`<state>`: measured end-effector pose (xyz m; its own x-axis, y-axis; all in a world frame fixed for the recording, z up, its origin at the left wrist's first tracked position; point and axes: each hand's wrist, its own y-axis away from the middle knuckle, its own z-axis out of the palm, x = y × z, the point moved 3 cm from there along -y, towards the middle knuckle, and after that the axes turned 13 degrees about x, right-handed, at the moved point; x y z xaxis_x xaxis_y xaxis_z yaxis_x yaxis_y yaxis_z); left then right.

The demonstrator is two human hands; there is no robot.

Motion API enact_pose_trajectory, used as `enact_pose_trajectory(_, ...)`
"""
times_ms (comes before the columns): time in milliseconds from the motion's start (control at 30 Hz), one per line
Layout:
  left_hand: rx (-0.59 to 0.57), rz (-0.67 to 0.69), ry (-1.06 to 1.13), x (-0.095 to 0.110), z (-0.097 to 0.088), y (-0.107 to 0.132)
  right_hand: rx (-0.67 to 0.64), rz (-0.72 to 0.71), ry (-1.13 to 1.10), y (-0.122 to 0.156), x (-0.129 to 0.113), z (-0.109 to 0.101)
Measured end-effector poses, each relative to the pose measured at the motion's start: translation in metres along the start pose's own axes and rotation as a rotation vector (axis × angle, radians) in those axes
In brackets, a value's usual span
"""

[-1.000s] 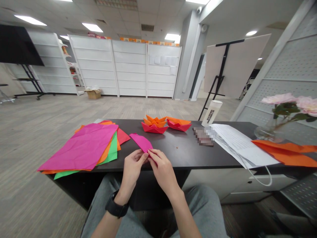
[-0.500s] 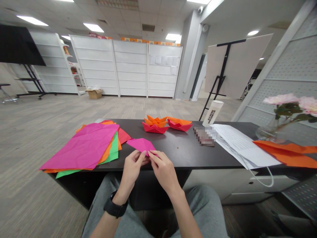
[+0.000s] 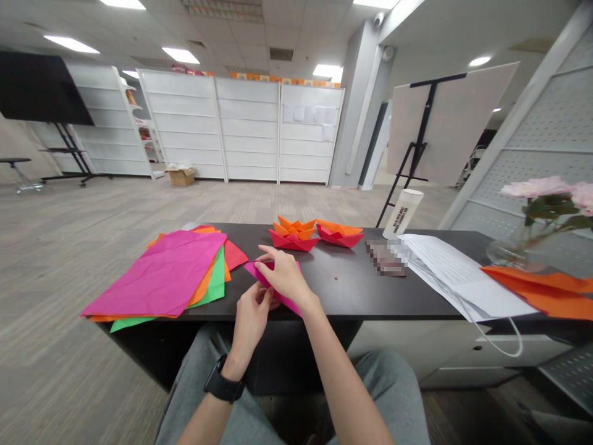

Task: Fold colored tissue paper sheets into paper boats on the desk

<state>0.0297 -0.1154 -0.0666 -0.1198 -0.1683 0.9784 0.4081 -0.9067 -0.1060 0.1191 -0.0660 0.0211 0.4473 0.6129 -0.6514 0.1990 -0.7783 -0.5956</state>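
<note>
A folded piece of pink paper (image 3: 293, 304) is at the desk's front edge, mostly covered by my hands. My left hand (image 3: 252, 307) pinches its near edge between thumb and fingers. Reaching across the top, my right hand (image 3: 286, 277) has its thumb and fingers at the paper's far left corner. Its palm hides the middle of the fold. Just beyond stands an orange-and-red folded paper piece (image 3: 293, 240) with several points. Beside that is another red-and-orange folded piece (image 3: 340, 236).
Loose coloured sheets (image 3: 160, 272) are stacked at the left, overhanging the front edge. On the right lie a blurred flat object (image 3: 385, 258), printed papers with a white cable (image 3: 463, 275), and orange paper (image 3: 542, 290). A white cup (image 3: 404, 213) and a flower vase (image 3: 507, 252) stand behind.
My right hand has moved from the paper's near edge up and left across its top. The pink paper has turned and its right part now points toward me. My left hand still pinches it.
</note>
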Motion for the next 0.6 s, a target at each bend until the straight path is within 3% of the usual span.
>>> enact_pose_trajectory(167,0.006,-0.014,0.046,0.0,0.001,0.0,-0.06,0.029,-0.205,-0.01,0.01,0.01)
enact_pose_trajectory(467,0.037,-0.02,0.037,-0.004,-0.002,-0.002,-0.011,-0.171,-0.142,0.004,-0.001,0.008)
enact_pose_trajectory(600,0.037,-0.017,0.03,-0.005,-0.002,-0.002,0.018,-0.073,-0.244,0.006,-0.003,0.008)
